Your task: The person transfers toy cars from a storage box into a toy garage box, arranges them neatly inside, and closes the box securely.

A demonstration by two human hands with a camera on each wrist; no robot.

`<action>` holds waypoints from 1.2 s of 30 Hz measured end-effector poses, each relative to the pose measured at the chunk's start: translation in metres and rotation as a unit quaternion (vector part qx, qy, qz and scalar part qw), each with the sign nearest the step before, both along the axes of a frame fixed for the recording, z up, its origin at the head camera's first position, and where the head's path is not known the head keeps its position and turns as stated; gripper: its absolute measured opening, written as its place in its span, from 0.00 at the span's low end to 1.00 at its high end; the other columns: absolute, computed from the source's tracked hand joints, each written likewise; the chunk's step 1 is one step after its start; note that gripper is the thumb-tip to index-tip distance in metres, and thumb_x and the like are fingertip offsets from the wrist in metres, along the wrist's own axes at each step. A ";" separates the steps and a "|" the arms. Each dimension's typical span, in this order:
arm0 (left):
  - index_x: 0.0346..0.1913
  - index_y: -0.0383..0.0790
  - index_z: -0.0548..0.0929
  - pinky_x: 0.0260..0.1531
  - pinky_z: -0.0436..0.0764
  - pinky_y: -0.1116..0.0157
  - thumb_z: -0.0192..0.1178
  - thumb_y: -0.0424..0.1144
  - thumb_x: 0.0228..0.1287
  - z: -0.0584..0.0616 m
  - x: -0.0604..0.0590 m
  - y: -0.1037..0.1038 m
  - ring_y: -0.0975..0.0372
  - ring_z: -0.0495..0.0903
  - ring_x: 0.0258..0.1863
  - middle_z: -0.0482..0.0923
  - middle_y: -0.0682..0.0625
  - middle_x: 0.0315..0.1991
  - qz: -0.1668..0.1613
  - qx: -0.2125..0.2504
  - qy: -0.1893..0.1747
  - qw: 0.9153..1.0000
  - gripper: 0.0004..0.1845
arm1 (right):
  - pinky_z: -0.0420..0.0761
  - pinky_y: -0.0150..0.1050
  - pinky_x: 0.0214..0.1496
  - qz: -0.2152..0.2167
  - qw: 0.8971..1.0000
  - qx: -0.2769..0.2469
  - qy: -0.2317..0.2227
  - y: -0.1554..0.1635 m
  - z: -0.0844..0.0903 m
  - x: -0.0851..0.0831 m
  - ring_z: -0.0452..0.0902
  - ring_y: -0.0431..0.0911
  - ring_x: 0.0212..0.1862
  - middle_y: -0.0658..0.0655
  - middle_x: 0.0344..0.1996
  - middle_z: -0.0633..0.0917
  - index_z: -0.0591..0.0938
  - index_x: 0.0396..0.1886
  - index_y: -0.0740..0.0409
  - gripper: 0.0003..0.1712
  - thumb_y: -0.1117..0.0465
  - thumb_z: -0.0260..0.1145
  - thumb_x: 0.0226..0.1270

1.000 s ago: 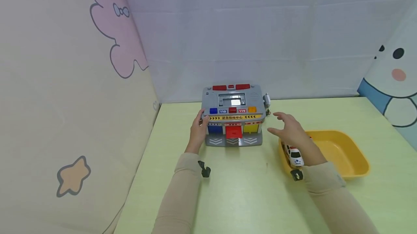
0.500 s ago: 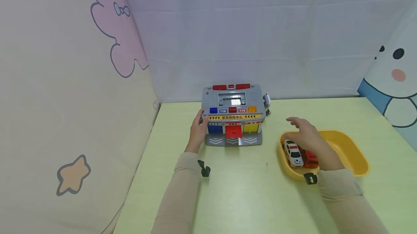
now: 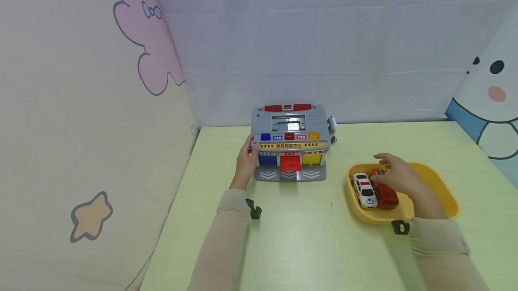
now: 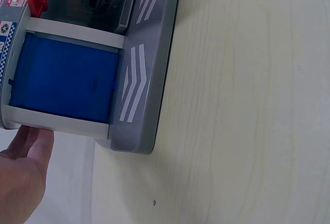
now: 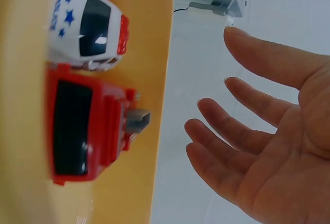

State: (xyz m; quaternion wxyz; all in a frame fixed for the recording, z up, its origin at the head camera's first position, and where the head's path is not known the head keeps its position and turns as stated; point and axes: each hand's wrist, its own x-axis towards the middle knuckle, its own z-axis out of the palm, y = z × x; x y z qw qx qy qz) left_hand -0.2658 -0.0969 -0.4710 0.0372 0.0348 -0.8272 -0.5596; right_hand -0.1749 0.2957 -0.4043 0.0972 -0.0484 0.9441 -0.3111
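Note:
In the head view, my left hand (image 3: 244, 165) holds the left end of a grey toy rescue station (image 3: 288, 142), its thumb at the front corner. The left wrist view shows the fingers (image 4: 40, 147) against the side wall, beside the lowered blue door (image 4: 64, 77); part of the hand is hidden behind the toy. The station's red door (image 3: 290, 163) is swung up and outward. My right hand (image 3: 398, 176) hovers over a yellow tray (image 3: 439, 187), fingers spread and holding nothing. Below it in the tray lie a white toy police car (image 3: 365, 190) and a red toy fire truck (image 3: 386, 195), side by side.
The station stands on a pale green table (image 3: 299, 237) near the back wall curtain (image 3: 323, 57). A grey-white piece (image 3: 332, 124) with a cord sits on the station's right side. A printed wall covering (image 3: 101, 124) borders the table on the left.
My right hand has moved right, from beside the station to over the tray, uncovering the police car and then the fire truck. My left hand stays on the station.

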 end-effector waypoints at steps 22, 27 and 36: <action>0.64 0.69 0.59 0.54 0.64 0.52 0.41 0.68 0.58 0.000 -0.002 0.000 0.59 0.63 0.57 0.62 0.55 0.61 0.002 0.000 0.002 1.000 0.30 | 0.67 0.64 0.44 0.033 0.999 0.007 -0.037 0.046 -0.037 0.006 0.61 0.71 0.49 0.80 0.52 0.62 0.55 0.63 0.72 0.54 0.52 0.74 0.44; 0.64 0.70 0.59 0.54 0.65 0.53 0.41 0.69 0.57 0.001 -0.002 0.001 0.60 0.64 0.55 0.62 0.56 0.60 0.005 0.001 0.004 1.000 0.30 | 0.65 0.65 0.45 0.056 0.998 -0.001 -0.027 0.051 -0.043 0.004 0.59 0.72 0.51 0.80 0.52 0.62 0.53 0.63 0.73 0.59 0.50 0.76 0.39; 0.64 0.68 0.60 0.54 0.64 0.52 0.41 0.68 0.58 0.001 -0.002 0.001 0.58 0.63 0.57 0.62 0.55 0.61 0.000 0.003 0.002 1.000 0.30 | 0.63 0.66 0.46 0.084 0.995 -0.029 -0.044 0.058 -0.052 0.002 0.56 0.72 0.52 0.79 0.53 0.59 0.48 0.66 0.70 0.63 0.51 0.76 0.39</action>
